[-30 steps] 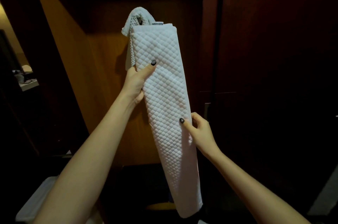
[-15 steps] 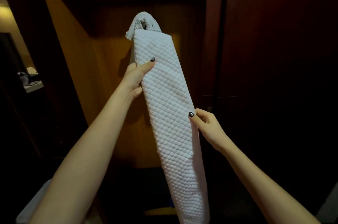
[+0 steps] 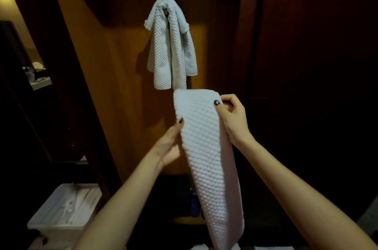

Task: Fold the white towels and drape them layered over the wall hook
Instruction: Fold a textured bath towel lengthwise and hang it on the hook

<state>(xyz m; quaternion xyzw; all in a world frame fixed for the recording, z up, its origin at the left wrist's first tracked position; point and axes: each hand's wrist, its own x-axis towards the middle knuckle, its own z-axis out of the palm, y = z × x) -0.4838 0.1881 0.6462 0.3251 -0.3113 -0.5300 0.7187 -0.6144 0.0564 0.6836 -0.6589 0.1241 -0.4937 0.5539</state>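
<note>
White quilted towel (image 3: 206, 147), folded into one long narrow strip, sits dead centre and trails down toward 6 o'clock until it runs off the bottom edge; its flat top edge is just under the low end of the hanging towel (image 3: 169, 49); can't tell if the two actually touch. That second towel is up at 12 o'clock, same diamond-quilted white cloth, bunched and draped in loose folds against the wood panel (image 3: 122, 86); whatever it hangs from is buried under the cloth.

Left grip (image 3: 169, 143) is on the strip's 9 o'clock edge, a bit below the top; thumb laid on the front face, the other fingers tucked out of sight behind, so it's pinching the towel edge. Right grip (image 3: 232, 119) has the top corner at 3 o'clock; thumb pressed on the front, fingers curled round the back, pinching too. Both forearms come in from 5 and 7 o'clock.

Down at 8 o'clock there's a white box (image 3: 61, 215) on the floor; the 3 o'clock side is dark wood.
</note>
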